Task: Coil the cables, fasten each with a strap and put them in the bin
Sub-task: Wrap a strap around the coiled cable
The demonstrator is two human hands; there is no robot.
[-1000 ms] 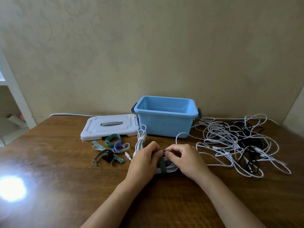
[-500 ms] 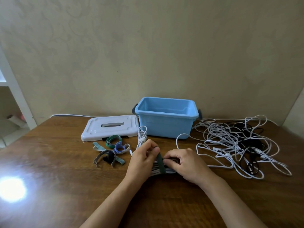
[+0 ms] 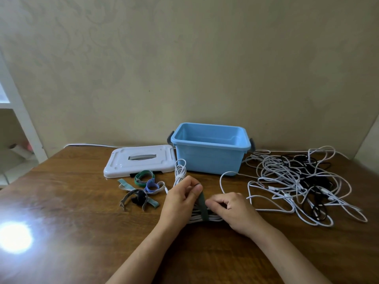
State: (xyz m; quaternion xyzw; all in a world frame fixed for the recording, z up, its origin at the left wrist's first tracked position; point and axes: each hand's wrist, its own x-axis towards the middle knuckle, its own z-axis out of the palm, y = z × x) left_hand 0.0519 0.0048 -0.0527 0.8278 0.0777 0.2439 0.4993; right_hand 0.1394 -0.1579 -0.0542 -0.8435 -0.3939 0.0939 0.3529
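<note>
A coiled white cable point(image 3: 205, 217) lies on the wooden table in front of me, mostly covered by my hands. A dark green strap point(image 3: 202, 204) runs across the coil. My left hand point(image 3: 180, 203) pinches the strap's far end between thumb and fingers. My right hand point(image 3: 235, 212) has curled fingers on the coil just right of the strap. The blue bin point(image 3: 209, 158) stands open behind the coil and looks empty. A tangle of white and black cables point(image 3: 303, 185) spreads to the right.
The bin's white lid point(image 3: 139, 162) lies flat to the left of the bin. Several loose straps point(image 3: 141, 189) in green, blue and grey sit in front of the lid. A bright glare spot point(image 3: 14, 236) marks the table's left side.
My left hand has pulled the green strap's end up and away over the coil. My right hand has slid slightly right along the coil.
</note>
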